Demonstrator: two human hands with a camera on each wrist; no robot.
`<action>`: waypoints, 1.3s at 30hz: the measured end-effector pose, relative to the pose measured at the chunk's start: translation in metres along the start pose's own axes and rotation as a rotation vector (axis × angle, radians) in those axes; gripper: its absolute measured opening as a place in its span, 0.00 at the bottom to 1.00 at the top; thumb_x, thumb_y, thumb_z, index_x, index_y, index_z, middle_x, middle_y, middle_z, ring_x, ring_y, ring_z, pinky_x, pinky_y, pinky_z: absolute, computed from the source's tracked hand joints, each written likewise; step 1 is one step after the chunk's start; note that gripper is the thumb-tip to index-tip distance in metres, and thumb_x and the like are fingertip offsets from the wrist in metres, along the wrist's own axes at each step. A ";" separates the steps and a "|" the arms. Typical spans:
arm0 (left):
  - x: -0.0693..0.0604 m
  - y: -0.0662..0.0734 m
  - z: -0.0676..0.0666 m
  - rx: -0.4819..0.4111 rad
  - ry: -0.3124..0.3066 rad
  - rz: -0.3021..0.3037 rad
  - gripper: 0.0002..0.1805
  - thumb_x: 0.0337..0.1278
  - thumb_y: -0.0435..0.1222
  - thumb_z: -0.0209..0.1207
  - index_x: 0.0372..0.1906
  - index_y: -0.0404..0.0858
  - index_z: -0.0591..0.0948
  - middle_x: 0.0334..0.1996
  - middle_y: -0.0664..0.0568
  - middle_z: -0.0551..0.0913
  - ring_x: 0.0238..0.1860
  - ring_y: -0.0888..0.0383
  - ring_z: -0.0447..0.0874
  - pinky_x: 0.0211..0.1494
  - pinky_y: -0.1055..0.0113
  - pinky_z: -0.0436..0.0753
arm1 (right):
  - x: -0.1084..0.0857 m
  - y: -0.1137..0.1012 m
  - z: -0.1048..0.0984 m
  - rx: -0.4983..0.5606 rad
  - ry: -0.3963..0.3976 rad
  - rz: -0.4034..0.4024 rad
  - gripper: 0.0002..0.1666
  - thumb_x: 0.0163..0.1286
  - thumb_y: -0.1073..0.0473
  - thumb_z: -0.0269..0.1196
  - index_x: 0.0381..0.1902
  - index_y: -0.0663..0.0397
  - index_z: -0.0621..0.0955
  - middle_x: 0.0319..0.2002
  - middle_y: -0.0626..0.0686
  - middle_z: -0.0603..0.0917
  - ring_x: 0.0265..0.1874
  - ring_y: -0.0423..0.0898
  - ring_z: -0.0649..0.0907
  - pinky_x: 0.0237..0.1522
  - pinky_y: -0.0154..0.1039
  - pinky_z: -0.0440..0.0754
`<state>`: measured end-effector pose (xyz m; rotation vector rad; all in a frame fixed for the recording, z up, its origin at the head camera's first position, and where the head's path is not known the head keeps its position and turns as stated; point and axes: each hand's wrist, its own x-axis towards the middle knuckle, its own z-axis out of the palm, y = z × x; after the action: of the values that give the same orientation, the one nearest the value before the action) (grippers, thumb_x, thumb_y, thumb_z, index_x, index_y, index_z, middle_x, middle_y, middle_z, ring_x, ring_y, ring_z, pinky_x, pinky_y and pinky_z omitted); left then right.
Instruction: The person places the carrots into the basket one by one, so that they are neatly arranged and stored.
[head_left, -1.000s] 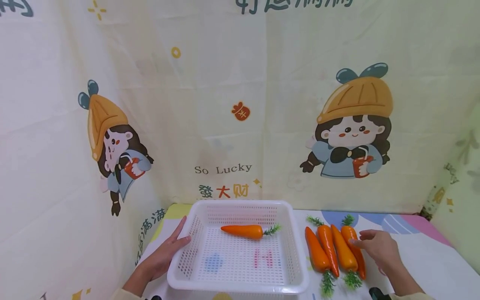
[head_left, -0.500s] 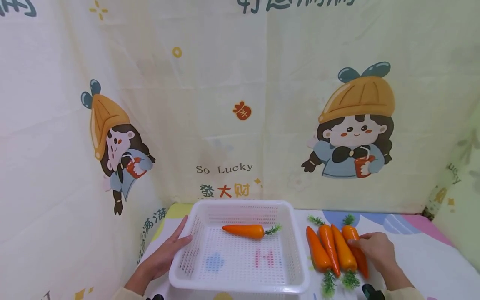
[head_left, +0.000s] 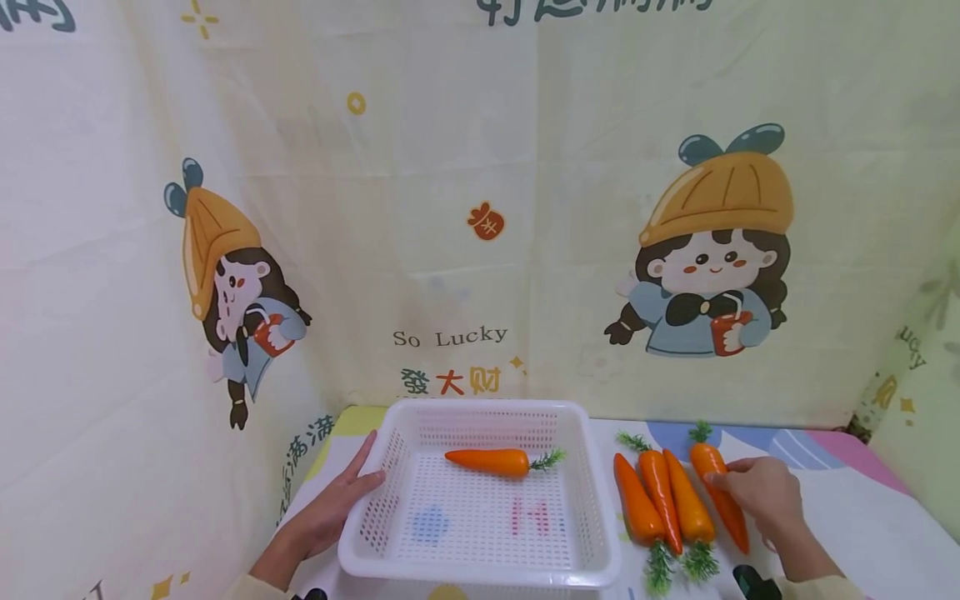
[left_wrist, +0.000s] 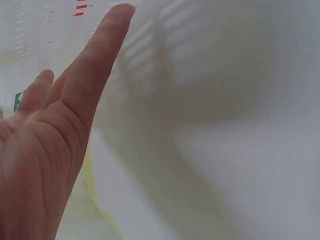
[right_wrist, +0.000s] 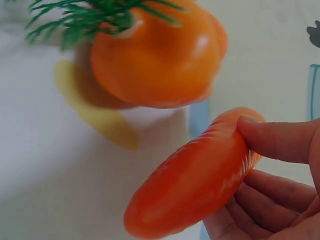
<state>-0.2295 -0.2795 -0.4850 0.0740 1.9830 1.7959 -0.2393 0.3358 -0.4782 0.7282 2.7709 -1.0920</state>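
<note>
My right hand (head_left: pixel 768 496) pinches an orange carrot (head_left: pixel 720 487) between thumb and fingers, green leaves at its far end. In the right wrist view the thumb (right_wrist: pixel 280 140) presses the top of this carrot (right_wrist: pixel 195 180), and the other fingers lie underneath. Left of it, three more carrots (head_left: pixel 656 492) lie side by side on the table. My left hand (head_left: pixel 330 512) rests against the left wall of a white plastic basket (head_left: pixel 480 571), its fingers straight. One carrot (head_left: pixel 487 462) lies across the basket's floor. The left wrist view shows the left hand (left_wrist: pixel 60 115) with fingers extended by the perforated wall.
The table (head_left: pixel 840 517) wears a white cloth with coloured patches. Behind and to the sides hangs a cream printed curtain (head_left: pixel 450 275), close to the basket's far rim.
My right hand has closed on the rightmost carrot and shifted it to the right, opening a gap from the other three. The left hand and basket have stayed in place.
</note>
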 end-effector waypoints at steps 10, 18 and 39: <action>0.000 -0.001 0.000 0.009 0.016 0.000 0.47 0.79 0.54 0.50 0.81 0.73 0.29 0.85 0.38 0.49 0.64 0.47 0.81 0.63 0.51 0.86 | -0.006 -0.018 -0.017 0.003 0.001 -0.150 0.37 0.63 0.48 0.75 0.56 0.76 0.81 0.50 0.74 0.85 0.39 0.57 0.83 0.34 0.43 0.86; 0.000 -0.001 -0.002 -0.008 -0.005 0.008 0.46 0.80 0.53 0.50 0.81 0.72 0.29 0.85 0.37 0.49 0.64 0.47 0.82 0.62 0.51 0.86 | -0.021 -0.043 -0.021 0.077 -0.019 -0.185 0.39 0.65 0.48 0.74 0.61 0.76 0.79 0.54 0.75 0.84 0.43 0.59 0.84 0.39 0.46 0.89; -0.001 0.001 0.000 0.007 -0.001 0.007 0.46 0.79 0.54 0.50 0.80 0.74 0.29 0.85 0.38 0.49 0.66 0.46 0.81 0.64 0.50 0.86 | -0.049 -0.099 -0.009 0.117 -0.070 -0.302 0.34 0.66 0.53 0.74 0.62 0.71 0.80 0.58 0.73 0.83 0.50 0.62 0.85 0.50 0.51 0.90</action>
<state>-0.2287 -0.2800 -0.4841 0.0841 1.9910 1.7922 -0.2404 0.2595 -0.3979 0.2766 2.8389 -1.3101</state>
